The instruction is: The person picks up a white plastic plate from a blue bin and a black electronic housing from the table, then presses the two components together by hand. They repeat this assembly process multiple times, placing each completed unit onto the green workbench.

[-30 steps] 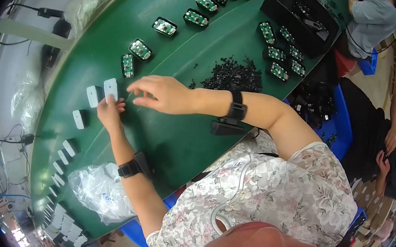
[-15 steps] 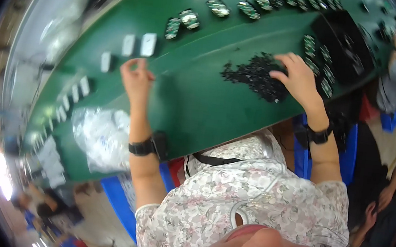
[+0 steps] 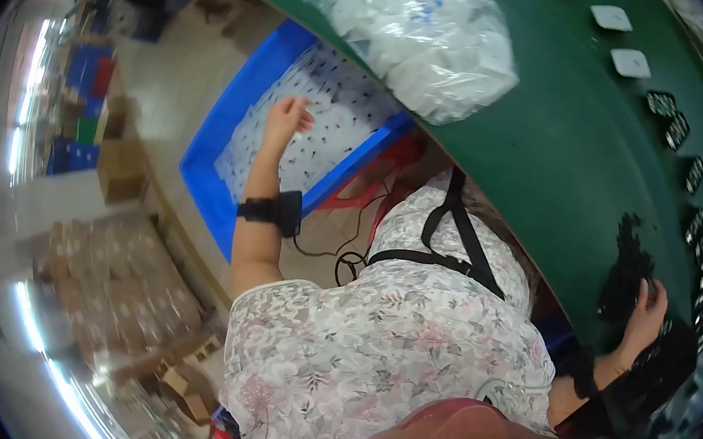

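Observation:
My left hand (image 3: 287, 121) is over a blue bin (image 3: 221, 131) beside the table. Its fingers are loosely bent and apart, with nothing visible in them. Inside the bin lies a white layer (image 3: 248, 134) dotted with many small dark spots; whether it is a sheet or many separate pieces I cannot tell. At the right, my right hand (image 3: 645, 321) rests at the near edge of a pile of small black parts (image 3: 627, 261) on the green table (image 3: 539, 171). Thumb and fingers there are apart, and no held part can be made out.
A clear plastic bag of white pieces (image 3: 428, 42) lies on the table's near edge. Two white pieces (image 3: 631, 63) and a row of black-and-green oval pieces (image 3: 695, 174) lie farther off. Stacked brown cartons (image 3: 123, 280) stand on the floor at the left.
My view has swung to the left. The left hand has gone from beside the white pieces on the table to above the blue bin. The right hand stays by the black pile.

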Available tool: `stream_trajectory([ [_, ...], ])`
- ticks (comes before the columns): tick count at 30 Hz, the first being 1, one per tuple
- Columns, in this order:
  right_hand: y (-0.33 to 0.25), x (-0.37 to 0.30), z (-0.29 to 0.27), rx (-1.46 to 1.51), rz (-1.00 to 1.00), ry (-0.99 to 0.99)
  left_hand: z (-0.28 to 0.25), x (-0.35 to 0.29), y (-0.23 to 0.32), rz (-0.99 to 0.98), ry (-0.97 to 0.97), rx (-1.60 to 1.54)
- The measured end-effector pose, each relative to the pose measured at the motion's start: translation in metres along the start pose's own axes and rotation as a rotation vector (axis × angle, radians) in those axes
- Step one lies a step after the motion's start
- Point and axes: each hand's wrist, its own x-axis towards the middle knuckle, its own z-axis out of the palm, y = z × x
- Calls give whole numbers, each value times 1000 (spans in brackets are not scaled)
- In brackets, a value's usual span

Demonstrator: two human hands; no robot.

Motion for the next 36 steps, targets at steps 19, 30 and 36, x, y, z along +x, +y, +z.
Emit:
stream_trajectory([
  [19, -96, 16, -45, 40, -247, 168, 102, 38, -15, -4, -112, 653],
  [30, -102, 16, -36, 70, -312, 180, 104, 41, -47, 1, -340, 498],
  [36, -104, 6, -37, 106, -251, 193, 104, 44, -49, 24, -365, 313],
])
